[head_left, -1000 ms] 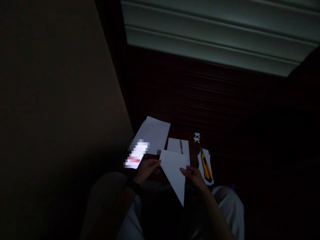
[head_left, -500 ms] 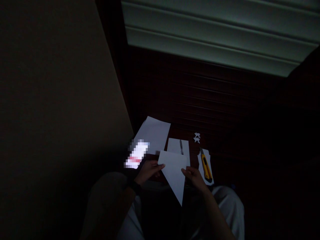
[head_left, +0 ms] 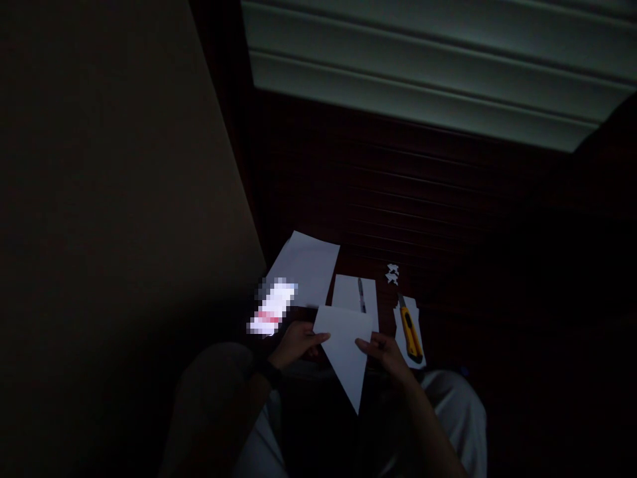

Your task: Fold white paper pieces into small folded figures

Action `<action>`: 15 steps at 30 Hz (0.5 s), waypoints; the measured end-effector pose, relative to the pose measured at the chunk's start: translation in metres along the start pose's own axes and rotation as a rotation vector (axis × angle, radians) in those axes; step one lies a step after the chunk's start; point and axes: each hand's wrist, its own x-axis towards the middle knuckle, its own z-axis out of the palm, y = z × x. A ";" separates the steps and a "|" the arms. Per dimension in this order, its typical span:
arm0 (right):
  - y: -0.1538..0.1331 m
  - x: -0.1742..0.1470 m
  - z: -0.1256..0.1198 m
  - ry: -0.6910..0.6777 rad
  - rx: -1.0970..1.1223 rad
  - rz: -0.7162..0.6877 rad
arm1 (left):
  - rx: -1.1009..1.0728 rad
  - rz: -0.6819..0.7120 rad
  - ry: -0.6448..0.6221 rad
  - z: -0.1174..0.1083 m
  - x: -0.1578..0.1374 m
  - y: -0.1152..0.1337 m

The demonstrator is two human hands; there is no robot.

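Note:
Between my hands is a white sheet of paper [head_left: 344,348] in a triangle-like shape, its point hanging down over my lap. My left hand [head_left: 298,340] pinches its left edge with the thumb on top. On the opposite edge, my right hand [head_left: 387,352] grips it the same way, thumb on the front face. Just beyond the held paper lies a smaller white sheet [head_left: 343,289] with a pen [head_left: 361,295] resting on it. A yellow utility knife [head_left: 411,335] with its blade out lies on white paper pieces [head_left: 419,322], right of my right hand.
A larger white sheet [head_left: 311,265] lies at the back left, with a bright, pixelated phone-like screen [head_left: 273,309] at its near edge. Small cut paper pieces [head_left: 392,273] sit at the back right. A wall [head_left: 124,199] rises on the left; the surroundings are dark.
The held paper has shifted slightly down towards my lap and tilted a little. More of the pen now shows. My right thumb sits slightly further in on the paper.

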 end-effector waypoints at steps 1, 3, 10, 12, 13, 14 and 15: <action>0.000 0.000 0.000 -0.016 0.026 0.002 | -0.002 -0.007 -0.014 0.000 -0.001 0.001; 0.001 0.000 0.001 -0.025 0.049 0.003 | 0.005 -0.018 -0.033 0.001 -0.002 0.003; 0.010 0.003 -0.002 0.054 0.001 0.004 | 0.013 0.015 -0.068 0.001 -0.006 0.008; 0.010 0.003 -0.002 0.049 0.020 0.011 | 0.003 0.017 -0.087 -0.001 -0.007 0.011; 0.009 0.003 -0.002 0.044 0.030 0.017 | -0.005 0.021 -0.100 -0.002 -0.007 0.013; 0.009 0.003 -0.002 0.035 0.038 0.023 | -0.014 0.023 -0.116 -0.003 -0.008 0.014; 0.009 0.002 -0.002 0.025 0.044 0.026 | -0.023 0.022 -0.134 -0.004 -0.009 0.016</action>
